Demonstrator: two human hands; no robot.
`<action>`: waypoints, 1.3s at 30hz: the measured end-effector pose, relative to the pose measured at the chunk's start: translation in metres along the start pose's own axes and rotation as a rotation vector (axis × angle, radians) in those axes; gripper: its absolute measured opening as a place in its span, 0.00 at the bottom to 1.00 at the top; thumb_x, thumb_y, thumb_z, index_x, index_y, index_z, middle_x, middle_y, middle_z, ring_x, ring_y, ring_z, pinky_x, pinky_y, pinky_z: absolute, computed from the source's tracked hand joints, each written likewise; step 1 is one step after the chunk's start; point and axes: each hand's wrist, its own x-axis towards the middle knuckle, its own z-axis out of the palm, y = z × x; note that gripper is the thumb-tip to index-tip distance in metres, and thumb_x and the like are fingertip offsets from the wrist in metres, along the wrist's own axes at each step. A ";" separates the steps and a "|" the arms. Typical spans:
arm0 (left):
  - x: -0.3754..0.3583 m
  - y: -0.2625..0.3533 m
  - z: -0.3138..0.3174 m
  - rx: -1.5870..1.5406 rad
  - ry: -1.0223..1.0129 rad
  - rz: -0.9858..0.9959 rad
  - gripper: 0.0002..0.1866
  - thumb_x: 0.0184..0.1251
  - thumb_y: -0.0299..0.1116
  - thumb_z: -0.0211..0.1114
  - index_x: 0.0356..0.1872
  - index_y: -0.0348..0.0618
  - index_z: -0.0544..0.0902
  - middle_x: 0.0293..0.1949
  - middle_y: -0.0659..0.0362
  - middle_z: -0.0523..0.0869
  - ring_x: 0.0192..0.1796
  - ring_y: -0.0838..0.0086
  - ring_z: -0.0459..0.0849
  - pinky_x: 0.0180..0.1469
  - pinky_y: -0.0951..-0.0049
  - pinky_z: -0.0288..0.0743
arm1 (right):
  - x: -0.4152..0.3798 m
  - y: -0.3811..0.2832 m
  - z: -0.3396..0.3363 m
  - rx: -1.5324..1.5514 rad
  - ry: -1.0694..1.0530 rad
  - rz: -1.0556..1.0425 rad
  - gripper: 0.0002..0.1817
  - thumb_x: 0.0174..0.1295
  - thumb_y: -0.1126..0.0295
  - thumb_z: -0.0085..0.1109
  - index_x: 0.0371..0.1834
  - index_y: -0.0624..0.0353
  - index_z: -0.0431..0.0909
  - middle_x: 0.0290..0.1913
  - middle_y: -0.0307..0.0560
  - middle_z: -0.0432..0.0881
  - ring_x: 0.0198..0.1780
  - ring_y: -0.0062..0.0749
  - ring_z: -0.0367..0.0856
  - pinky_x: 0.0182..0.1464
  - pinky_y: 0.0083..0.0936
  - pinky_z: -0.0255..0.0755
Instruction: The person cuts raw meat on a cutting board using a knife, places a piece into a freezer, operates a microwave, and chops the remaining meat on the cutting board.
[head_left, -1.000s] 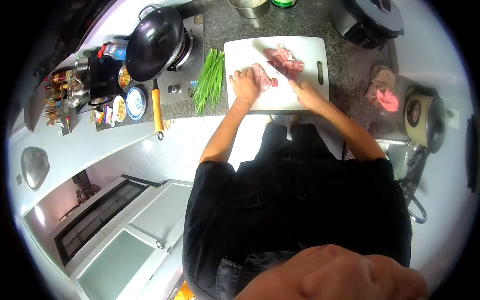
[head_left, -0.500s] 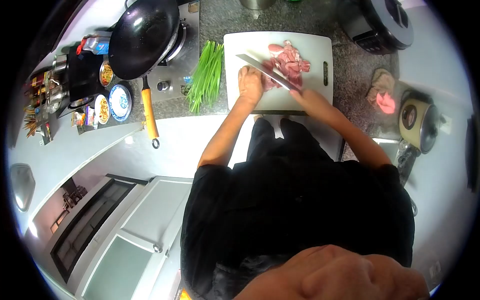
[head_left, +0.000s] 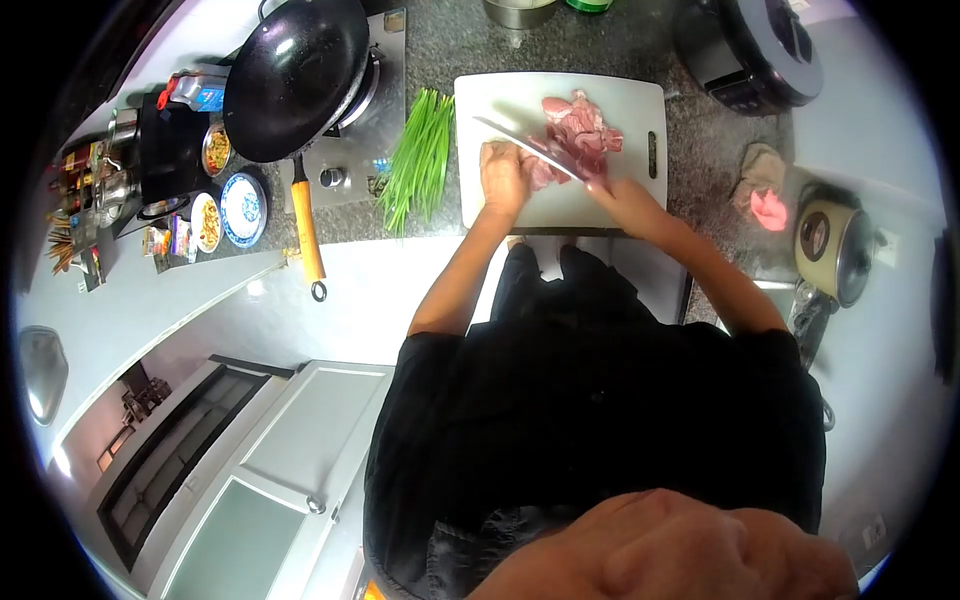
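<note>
Our right hand [head_left: 632,208] clamps a long, silvery-bladed knife [head_left: 530,149]; our left hand [head_left: 505,180], its grip unclear, rests beside raw pink meat [head_left: 582,130].

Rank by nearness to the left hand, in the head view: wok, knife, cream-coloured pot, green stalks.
Nearest to the left hand first:
1. Knife, beside its fingers, above the cutting board.
2. Green stalks, left of the board.
3. Wok, farther left.
4. Cream-coloured pot, far right.
</note>
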 end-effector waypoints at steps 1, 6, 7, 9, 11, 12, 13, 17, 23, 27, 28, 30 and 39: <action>0.001 -0.001 0.000 -0.012 -0.008 0.020 0.11 0.46 0.28 0.75 0.30 0.38 0.84 0.36 0.51 0.86 0.45 0.53 0.77 0.52 0.58 0.71 | -0.008 0.005 -0.002 -0.086 0.008 -0.004 0.37 0.71 0.41 0.43 0.34 0.72 0.81 0.26 0.62 0.81 0.33 0.52 0.82 0.41 0.43 0.72; -0.001 0.001 0.002 -0.018 -0.018 0.026 0.11 0.44 0.27 0.75 0.30 0.38 0.84 0.36 0.50 0.86 0.44 0.53 0.78 0.52 0.58 0.71 | -0.012 0.023 -0.004 -0.039 -0.029 0.036 0.38 0.71 0.40 0.43 0.36 0.73 0.82 0.28 0.67 0.81 0.36 0.60 0.83 0.44 0.46 0.72; -0.001 0.001 0.001 -0.026 -0.021 0.007 0.11 0.43 0.26 0.75 0.31 0.38 0.84 0.36 0.50 0.86 0.45 0.52 0.78 0.52 0.58 0.71 | -0.003 0.026 0.001 -0.005 -0.014 0.003 0.38 0.71 0.40 0.43 0.35 0.73 0.82 0.28 0.68 0.81 0.36 0.60 0.83 0.44 0.45 0.73; -0.002 -0.001 0.002 -0.022 -0.039 0.025 0.11 0.43 0.26 0.74 0.31 0.38 0.84 0.35 0.50 0.86 0.45 0.52 0.78 0.52 0.58 0.71 | 0.038 0.029 0.023 -0.035 -0.007 -0.078 0.41 0.70 0.37 0.40 0.33 0.72 0.82 0.26 0.66 0.81 0.34 0.59 0.83 0.44 0.44 0.73; -0.004 -0.005 0.008 0.022 -0.048 0.032 0.10 0.44 0.26 0.73 0.30 0.37 0.84 0.35 0.50 0.86 0.46 0.52 0.79 0.54 0.59 0.71 | 0.085 0.012 0.048 -0.068 0.062 -0.168 0.44 0.70 0.34 0.37 0.31 0.72 0.83 0.25 0.64 0.81 0.32 0.56 0.83 0.41 0.43 0.74; -0.005 -0.006 0.007 0.029 -0.051 0.035 0.10 0.44 0.26 0.73 0.30 0.37 0.84 0.35 0.50 0.86 0.46 0.52 0.79 0.54 0.59 0.71 | 0.098 -0.007 0.049 -0.060 0.064 -0.170 0.44 0.70 0.34 0.37 0.31 0.72 0.83 0.25 0.64 0.81 0.32 0.56 0.83 0.41 0.43 0.74; -0.004 -0.004 0.006 0.012 -0.062 0.043 0.11 0.44 0.26 0.73 0.31 0.37 0.84 0.35 0.50 0.86 0.46 0.52 0.79 0.54 0.60 0.70 | 0.105 -0.027 0.041 -0.146 0.006 -0.120 0.39 0.72 0.38 0.38 0.36 0.68 0.83 0.27 0.61 0.83 0.33 0.54 0.84 0.43 0.44 0.73; -0.003 -0.006 0.000 -0.009 -0.043 0.065 0.13 0.46 0.29 0.74 0.36 0.38 0.86 0.37 0.51 0.87 0.45 0.56 0.80 0.56 0.61 0.68 | 0.106 -0.027 0.023 -0.136 -0.144 -0.062 0.35 0.73 0.40 0.39 0.41 0.65 0.84 0.32 0.62 0.84 0.35 0.52 0.84 0.45 0.44 0.73; 0.001 -0.004 -0.006 0.070 -0.122 0.004 0.15 0.47 0.32 0.75 0.38 0.39 0.86 0.39 0.52 0.87 0.46 0.55 0.78 0.55 0.62 0.68 | 0.026 0.042 0.012 -0.189 -0.032 0.017 0.35 0.71 0.40 0.41 0.43 0.65 0.82 0.37 0.66 0.84 0.41 0.54 0.84 0.47 0.43 0.73; -0.002 -0.004 -0.004 0.066 -0.104 0.035 0.15 0.48 0.32 0.75 0.37 0.38 0.86 0.38 0.52 0.85 0.46 0.55 0.76 0.54 0.61 0.68 | 0.016 0.030 0.012 -0.155 -0.006 0.031 0.35 0.71 0.39 0.42 0.43 0.65 0.82 0.37 0.66 0.83 0.42 0.60 0.83 0.48 0.45 0.73; -0.005 -0.001 -0.001 0.063 -0.118 0.036 0.15 0.48 0.32 0.75 0.37 0.38 0.86 0.38 0.52 0.85 0.46 0.55 0.76 0.54 0.61 0.68 | 0.019 0.021 0.016 -0.162 -0.009 0.049 0.35 0.71 0.39 0.41 0.42 0.65 0.82 0.36 0.66 0.83 0.42 0.60 0.82 0.48 0.45 0.73; -0.005 -0.002 0.000 0.009 -0.095 0.063 0.15 0.48 0.32 0.75 0.37 0.38 0.85 0.36 0.51 0.84 0.45 0.53 0.76 0.54 0.60 0.68 | 0.056 0.013 0.034 -0.108 0.029 -0.035 0.38 0.70 0.37 0.40 0.37 0.67 0.83 0.35 0.67 0.83 0.43 0.59 0.83 0.48 0.45 0.73; -0.016 -0.002 -0.015 0.052 -0.063 0.030 0.20 0.57 0.38 0.74 0.44 0.36 0.81 0.49 0.45 0.80 0.56 0.45 0.70 0.60 0.53 0.67 | 0.062 0.015 0.014 0.481 -0.011 0.229 0.42 0.69 0.34 0.41 0.19 0.68 0.75 0.15 0.53 0.73 0.16 0.42 0.76 0.20 0.38 0.69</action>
